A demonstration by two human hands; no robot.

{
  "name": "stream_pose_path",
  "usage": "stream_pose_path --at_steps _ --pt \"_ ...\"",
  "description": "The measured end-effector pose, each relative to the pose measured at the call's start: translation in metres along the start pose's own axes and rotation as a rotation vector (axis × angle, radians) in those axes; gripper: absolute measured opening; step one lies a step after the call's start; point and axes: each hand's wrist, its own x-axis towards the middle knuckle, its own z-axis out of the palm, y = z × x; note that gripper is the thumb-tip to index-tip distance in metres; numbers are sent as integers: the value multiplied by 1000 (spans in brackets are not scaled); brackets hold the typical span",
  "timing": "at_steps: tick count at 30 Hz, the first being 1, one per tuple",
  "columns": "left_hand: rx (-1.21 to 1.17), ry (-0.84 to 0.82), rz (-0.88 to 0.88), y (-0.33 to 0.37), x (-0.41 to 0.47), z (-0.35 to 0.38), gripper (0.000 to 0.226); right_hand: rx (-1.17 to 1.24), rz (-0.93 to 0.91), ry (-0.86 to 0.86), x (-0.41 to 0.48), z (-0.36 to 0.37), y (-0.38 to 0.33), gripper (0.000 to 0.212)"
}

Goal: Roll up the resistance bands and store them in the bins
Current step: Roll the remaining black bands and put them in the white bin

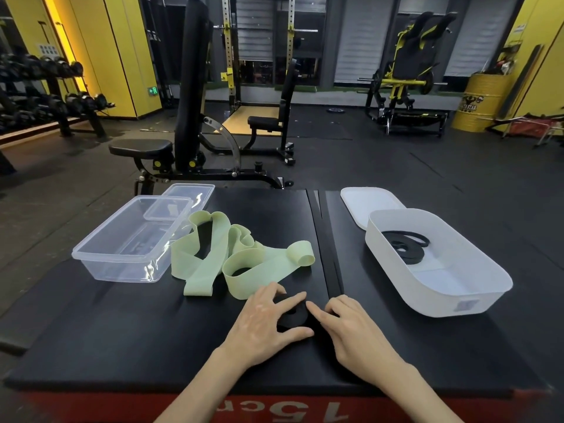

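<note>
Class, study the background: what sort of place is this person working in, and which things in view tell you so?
A gym, most likely its free-weights area. A dumbbell rack stands at the left, an adjustable bench sits just beyond the mat, and a power rack stands farther back.

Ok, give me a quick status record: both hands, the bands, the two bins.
left hand: grips the black band roll on the mat
right hand: index finger touches the roll; any hold unclear
green band: loose on the mat, one end rolled
clear bin: open, left of the green band
white bin: open, holds one coiled black band
</note>
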Motion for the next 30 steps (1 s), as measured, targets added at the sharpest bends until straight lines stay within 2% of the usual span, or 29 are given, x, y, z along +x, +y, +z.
stream_pose_path --at_steps 6,11,16,21,26,30 --pt "-17 -50 81 2 -5 -2 73 -68 43 59 9 -5 9 56" --pt "-93 -162 91 0 -5 -6 67 -8 -51 -48 1 -5 13 45" --pt "-147 -108 10 2 -6 -3 68 125 -45 -213 -1 -15 23 45" --pt "-157 18 -98 7 -7 -1 77 17 -32 -56 10 -6 2 48" --pt "-112 67 -253 7 -5 -2 73 25 -22 23 26 10 -12 36" --pt "-40 42 -142 5 -3 -3 75 156 7 -31 19 9 -11 42"
